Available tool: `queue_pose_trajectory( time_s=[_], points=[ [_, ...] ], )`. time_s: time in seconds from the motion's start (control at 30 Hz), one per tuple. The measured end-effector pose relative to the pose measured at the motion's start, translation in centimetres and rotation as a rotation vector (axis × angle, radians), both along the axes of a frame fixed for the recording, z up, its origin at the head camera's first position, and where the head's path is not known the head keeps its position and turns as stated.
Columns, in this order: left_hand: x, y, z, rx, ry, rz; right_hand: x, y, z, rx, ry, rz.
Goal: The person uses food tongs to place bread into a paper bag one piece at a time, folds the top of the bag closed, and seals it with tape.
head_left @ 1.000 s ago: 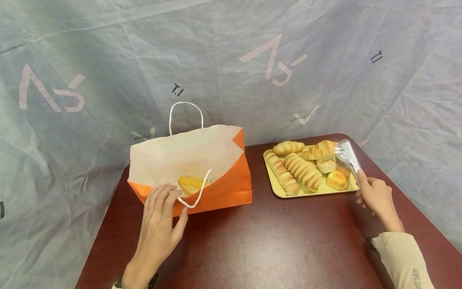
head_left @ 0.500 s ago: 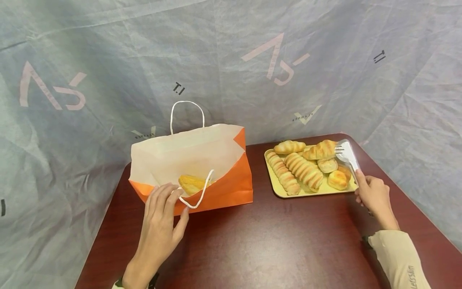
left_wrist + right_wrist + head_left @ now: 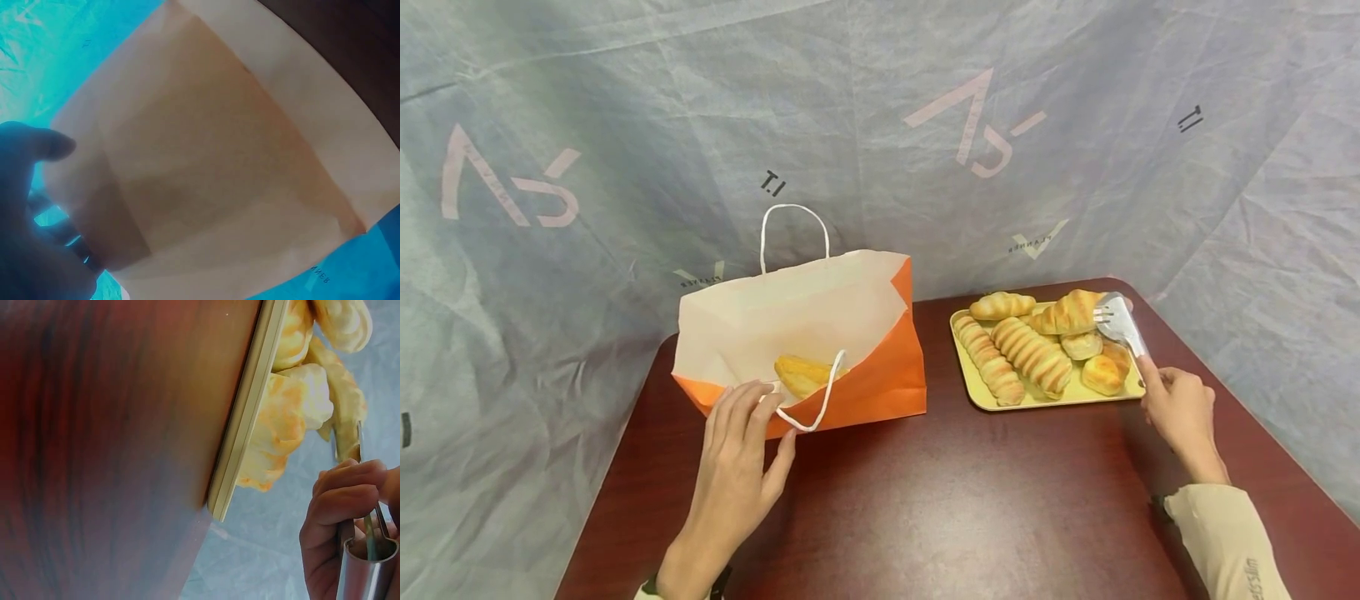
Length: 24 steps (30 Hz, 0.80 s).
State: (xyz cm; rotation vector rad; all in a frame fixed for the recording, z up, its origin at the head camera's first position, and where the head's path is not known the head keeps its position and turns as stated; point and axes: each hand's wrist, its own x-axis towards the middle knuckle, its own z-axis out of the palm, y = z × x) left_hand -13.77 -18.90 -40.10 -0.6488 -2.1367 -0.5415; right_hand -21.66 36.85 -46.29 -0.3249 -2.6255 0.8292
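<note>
Right hand (image 3: pixel 1182 412) grips the tongs (image 3: pixel 1123 323) at the croissant's (image 3: pixel 1070 313) end, on the tray (image 3: pixel 977 392)! Looks light, soft; squeeze gently mid-body. Left hand (image 3: pixel 730 467) touches the bag (image 3: pixel 887 392), pinch unclear.

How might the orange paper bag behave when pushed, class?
The orange paper bag would probably flex and crumple: its sides crease and its near rim dips. It seems light for its size and may slide easily, since only some yellow bread shows inside.

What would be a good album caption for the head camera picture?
Left fingers at an orange paper bag, right fingers gripping silver tongs at a yellow tray of bread.
</note>
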Motion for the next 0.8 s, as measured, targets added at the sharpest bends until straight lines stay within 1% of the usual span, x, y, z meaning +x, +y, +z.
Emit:
queue_pose_trajectory(
  time_s=[0.1, 0.23, 0.43, 0.6, 0.8],
  points=[
    [-0.1, 0.0, 0.1, 0.003, 0.016, -0.004, 0.2, 0.0, 0.0, -0.012, 0.025, -0.004],
    [-0.2, -0.1, 0.3, 0.007, 0.031, -0.006, 0.3, 0.0, 0.0, -0.038, 0.046, -0.033],
    [-0.1, -0.1, 0.3, 0.005, 0.022, -0.004, 0.5, 0.0, 0.3, -0.078, 0.077, -0.071],
    [0.0, -0.1, 0.2, 0.008, 0.016, -0.002, 1.0, -0.4, 0.6, -0.090, 0.123, -0.113],
    [0.1, 0.0, 0.1, 0.005, 0.017, -0.012, 1.5, -1.1, 1.0, -0.128, 0.153, -0.134]
  ],
)
